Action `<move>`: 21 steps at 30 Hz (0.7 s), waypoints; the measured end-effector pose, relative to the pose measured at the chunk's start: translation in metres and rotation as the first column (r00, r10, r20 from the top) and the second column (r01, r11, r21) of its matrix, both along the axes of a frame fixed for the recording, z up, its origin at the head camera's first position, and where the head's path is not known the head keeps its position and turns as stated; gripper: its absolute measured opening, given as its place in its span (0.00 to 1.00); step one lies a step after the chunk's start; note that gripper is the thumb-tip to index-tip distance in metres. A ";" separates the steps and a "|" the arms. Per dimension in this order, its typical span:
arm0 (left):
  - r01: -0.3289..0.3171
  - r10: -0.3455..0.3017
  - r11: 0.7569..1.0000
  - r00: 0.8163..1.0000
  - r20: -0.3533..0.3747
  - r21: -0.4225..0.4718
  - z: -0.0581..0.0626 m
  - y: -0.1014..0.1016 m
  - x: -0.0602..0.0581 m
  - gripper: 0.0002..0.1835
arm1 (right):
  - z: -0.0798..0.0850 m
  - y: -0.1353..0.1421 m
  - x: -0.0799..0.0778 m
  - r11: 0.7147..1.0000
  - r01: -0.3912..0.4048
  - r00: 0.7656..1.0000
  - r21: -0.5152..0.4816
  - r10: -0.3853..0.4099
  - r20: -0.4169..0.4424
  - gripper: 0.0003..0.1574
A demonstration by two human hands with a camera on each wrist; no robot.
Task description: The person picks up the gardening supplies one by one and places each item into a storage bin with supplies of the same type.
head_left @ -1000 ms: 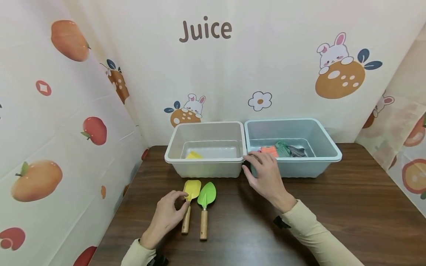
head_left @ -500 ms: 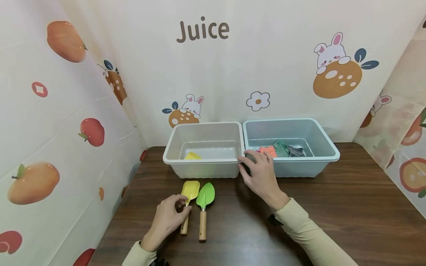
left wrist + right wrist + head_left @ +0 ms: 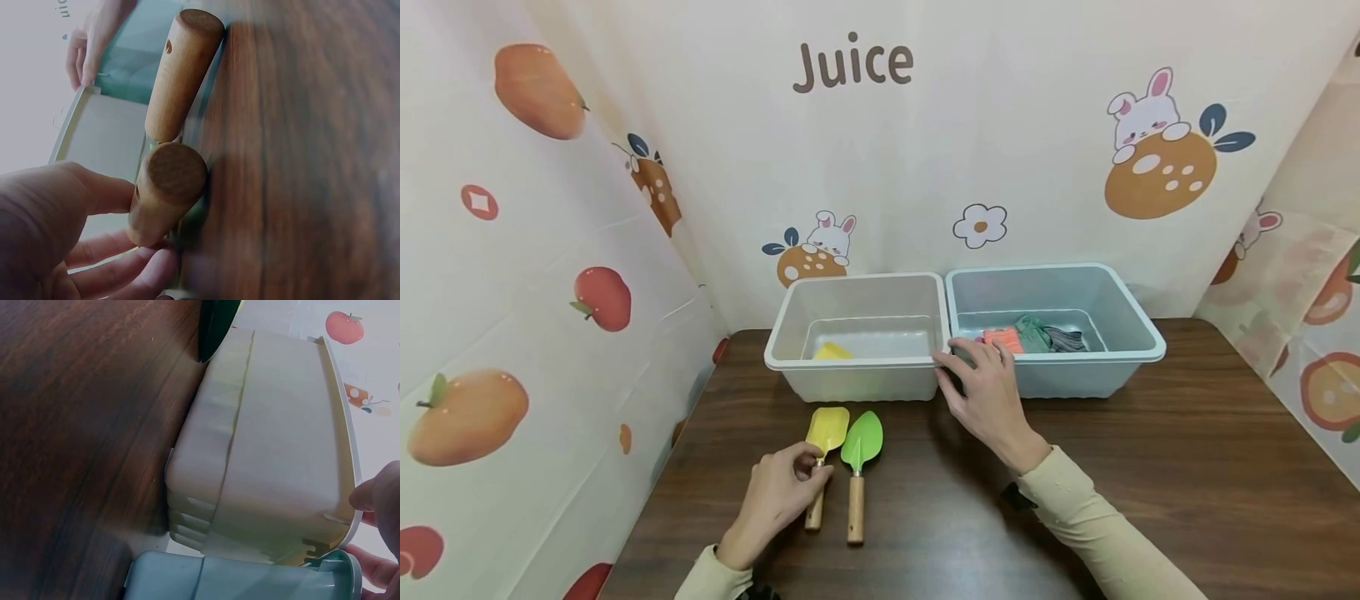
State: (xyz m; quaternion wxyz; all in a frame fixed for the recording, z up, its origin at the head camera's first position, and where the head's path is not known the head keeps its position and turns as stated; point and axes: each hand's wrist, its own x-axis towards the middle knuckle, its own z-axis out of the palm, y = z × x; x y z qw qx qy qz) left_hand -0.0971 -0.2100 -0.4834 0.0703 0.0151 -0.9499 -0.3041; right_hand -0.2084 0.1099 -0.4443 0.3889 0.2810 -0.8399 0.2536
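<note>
My left hand (image 3: 777,493) pinches the yellow hand shovel (image 3: 828,427) near the top of its wooden handle (image 3: 159,197), thumb on one side and fingers on the other. The shovel lies on the table, blade pointing away. Just right of it lies a green hand trowel (image 3: 862,439) with a similar handle. My right hand (image 3: 985,393) holds the near right corner of the greyish-white bin (image 3: 865,363), thumb outside its rim in the right wrist view. Some of its fingers lie near the rim of the light blue bin (image 3: 237,580).
Inside the white bin sits a yellow item (image 3: 832,352). Bundled cloths, including a coral one (image 3: 1002,339), a green one (image 3: 1032,333) and a grey striped one (image 3: 1065,339), lie in the blue bin. A printed curtain (image 3: 1037,150) stands behind both bins.
My left hand has closed its fingers on the yellow shovel's handle. The right hand has shifted slightly left onto the white bin's corner. The view has shifted slightly.
</note>
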 end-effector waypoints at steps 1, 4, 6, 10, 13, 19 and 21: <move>-0.003 0.003 1.000 1.000 0.003 0.003 0.000 0.000 0.000 0.11 | 0.000 0.000 0.000 1.000 0.000 1.000 -0.001 0.000 -0.002 0.14; -0.002 0.002 1.000 1.000 0.006 0.010 0.000 0.001 0.001 0.12 | 0.000 0.000 0.000 1.000 -0.001 1.000 -0.005 0.001 -0.001 0.14; 0.002 -0.002 1.000 1.000 0.004 0.013 -0.001 0.001 0.002 0.12 | -0.001 0.000 0.000 1.000 0.001 1.000 -0.003 -0.001 -0.002 0.15; 0.000 0.000 1.000 1.000 0.004 0.029 -0.001 0.000 0.002 0.12 | -0.002 0.001 0.000 1.000 0.001 1.000 0.011 -0.001 -0.010 0.17; -0.012 0.011 0.999 1.000 0.020 0.042 -0.001 -0.001 0.001 0.11 | -0.003 0.001 0.000 1.000 -0.006 1.000 0.026 0.006 -0.019 0.19; -0.021 0.020 0.999 1.000 0.023 0.043 0.002 -0.005 -0.001 0.09 | -0.005 0.003 -0.001 0.999 -0.002 1.000 0.048 0.003 -0.014 0.21; -0.024 0.024 0.999 1.000 0.012 0.041 0.004 -0.007 -0.001 0.08 | -0.005 0.004 -0.001 0.999 0.001 1.000 0.048 0.000 -0.011 0.21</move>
